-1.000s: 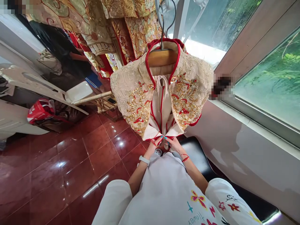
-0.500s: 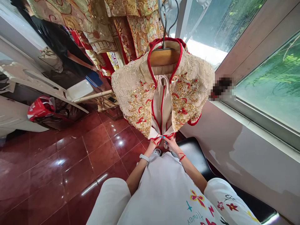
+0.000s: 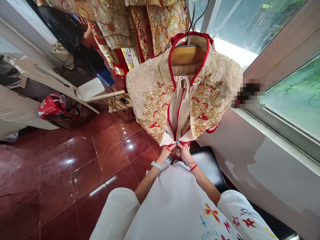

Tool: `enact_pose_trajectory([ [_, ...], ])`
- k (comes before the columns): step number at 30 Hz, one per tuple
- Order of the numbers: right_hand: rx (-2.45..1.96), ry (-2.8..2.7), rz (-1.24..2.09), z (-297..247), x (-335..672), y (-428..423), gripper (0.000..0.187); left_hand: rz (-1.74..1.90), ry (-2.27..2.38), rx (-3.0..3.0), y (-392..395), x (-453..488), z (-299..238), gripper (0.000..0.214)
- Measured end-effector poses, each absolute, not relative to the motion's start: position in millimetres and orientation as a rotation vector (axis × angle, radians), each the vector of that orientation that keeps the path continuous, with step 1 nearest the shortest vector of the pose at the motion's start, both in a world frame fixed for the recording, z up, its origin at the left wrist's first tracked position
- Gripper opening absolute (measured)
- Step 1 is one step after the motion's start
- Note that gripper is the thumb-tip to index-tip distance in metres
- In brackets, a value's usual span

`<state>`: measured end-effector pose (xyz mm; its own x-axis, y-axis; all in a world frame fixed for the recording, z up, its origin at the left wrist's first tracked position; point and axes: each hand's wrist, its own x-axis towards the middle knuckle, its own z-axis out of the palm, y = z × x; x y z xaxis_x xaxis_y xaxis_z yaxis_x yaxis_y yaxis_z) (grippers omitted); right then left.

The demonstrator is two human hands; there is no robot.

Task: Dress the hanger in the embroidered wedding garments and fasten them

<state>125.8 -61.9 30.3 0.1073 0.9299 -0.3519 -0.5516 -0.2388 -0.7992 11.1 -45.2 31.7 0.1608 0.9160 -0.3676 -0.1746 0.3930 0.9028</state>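
A cream jacket (image 3: 147,96) with gold beading, red embroidery and red piping hangs on a wooden hanger (image 3: 188,55) in front of me. Its front is open, and pale cords are tied in a bow (image 3: 183,81) below the collar. My left hand (image 3: 171,148) pinches the bottom front edge from the left. Close beside it, my right hand (image 3: 184,150) pinches the same hem from the right, the thumbs almost meeting. The edge there is folded up and shows pale lining. Whether a small fastener lies between the fingertips is hidden.
More gold and red embroidered garments (image 3: 165,26) hang behind. At right are a window (image 3: 300,90) and a black seat (image 3: 205,163). A bamboo rack (image 3: 117,98), a white chair (image 3: 91,88) and a red bag (image 3: 52,105) stand left. A person in black (image 3: 61,25) is at upper left.
The view has shifted, so the jacket and background sit farther right in the picture. Both hands keep their pinch on the hem, and the jacket's lower edge appears slightly higher.
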Motion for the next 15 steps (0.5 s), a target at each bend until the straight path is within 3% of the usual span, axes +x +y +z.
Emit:
enact_pose_trajectory([
  [15, -1.219, -0.554, 1.421, 34.8, 112.1, -55.6, 0.05, 0.997, 1.18, 0.868, -39.1, 10.4, 46.1, 0.028],
])
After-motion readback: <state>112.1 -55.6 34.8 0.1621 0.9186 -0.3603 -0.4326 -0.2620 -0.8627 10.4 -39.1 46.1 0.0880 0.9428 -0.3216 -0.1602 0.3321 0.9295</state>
